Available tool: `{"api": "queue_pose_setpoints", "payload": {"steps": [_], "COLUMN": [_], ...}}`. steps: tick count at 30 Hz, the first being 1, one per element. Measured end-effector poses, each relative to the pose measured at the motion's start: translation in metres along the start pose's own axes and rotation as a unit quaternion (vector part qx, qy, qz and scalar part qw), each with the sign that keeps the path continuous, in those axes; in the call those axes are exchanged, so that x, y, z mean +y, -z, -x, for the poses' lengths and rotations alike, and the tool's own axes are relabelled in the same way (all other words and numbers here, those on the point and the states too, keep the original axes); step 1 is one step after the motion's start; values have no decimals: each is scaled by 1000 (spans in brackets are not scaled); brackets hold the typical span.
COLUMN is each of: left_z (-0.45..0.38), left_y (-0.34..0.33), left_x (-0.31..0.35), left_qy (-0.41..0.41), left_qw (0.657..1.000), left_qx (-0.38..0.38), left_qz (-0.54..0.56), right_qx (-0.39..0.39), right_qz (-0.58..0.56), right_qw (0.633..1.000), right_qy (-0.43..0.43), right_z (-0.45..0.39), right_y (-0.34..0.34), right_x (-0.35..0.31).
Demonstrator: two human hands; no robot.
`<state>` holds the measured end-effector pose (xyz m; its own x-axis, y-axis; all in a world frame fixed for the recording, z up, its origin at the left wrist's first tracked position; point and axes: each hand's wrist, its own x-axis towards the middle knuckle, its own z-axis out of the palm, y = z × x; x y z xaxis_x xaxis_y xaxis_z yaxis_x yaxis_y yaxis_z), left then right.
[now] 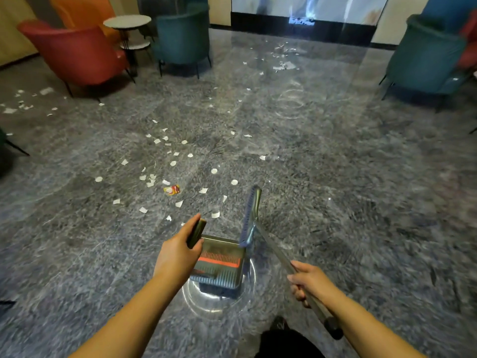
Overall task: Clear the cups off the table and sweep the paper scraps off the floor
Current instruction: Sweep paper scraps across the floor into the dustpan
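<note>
My left hand (178, 254) grips the dark upright handle (196, 233) of a grey dustpan (219, 264) with a red strip, held just above the floor in front of me. My right hand (309, 282) grips the metal pole of a broom (273, 251); its blue-bristled head (250, 218) hangs above the pan's right side. White paper scraps (157, 161) lie scattered over the grey marble floor ahead and to the left, with a red-and-yellow wrapper (172, 189) among them. More scraps (282, 60) lie far ahead and at the far left (23, 102). No cups are visible.
A red armchair (77, 52) and a teal armchair (183, 40) flank a small round two-tier table (127, 21) at the back left. Another teal armchair (426, 58) stands at the right. A dark base under glass panels (304, 24) closes the far side.
</note>
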<state>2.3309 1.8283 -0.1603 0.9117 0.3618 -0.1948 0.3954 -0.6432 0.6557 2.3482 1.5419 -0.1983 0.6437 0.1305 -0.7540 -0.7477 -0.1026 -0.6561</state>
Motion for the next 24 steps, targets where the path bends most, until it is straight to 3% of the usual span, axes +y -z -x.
{"api": "queue_pose_setpoints", "payload": {"steps": [14,24], "left_z": [-260,-479], "left_y": [-53,-90], "left_x": [142,243], "left_qy": [-10,-51], "left_qw": [1000,999], "left_qx": [23,6], "left_qz": [1,5], "right_qx": [-12,34], "right_qz": [-14,-32], "right_qw": [1000,999], "right_qy": [-22,-16], "right_z": [-195,-336], "right_y": [97,152], "right_x": [-217,-381]}}
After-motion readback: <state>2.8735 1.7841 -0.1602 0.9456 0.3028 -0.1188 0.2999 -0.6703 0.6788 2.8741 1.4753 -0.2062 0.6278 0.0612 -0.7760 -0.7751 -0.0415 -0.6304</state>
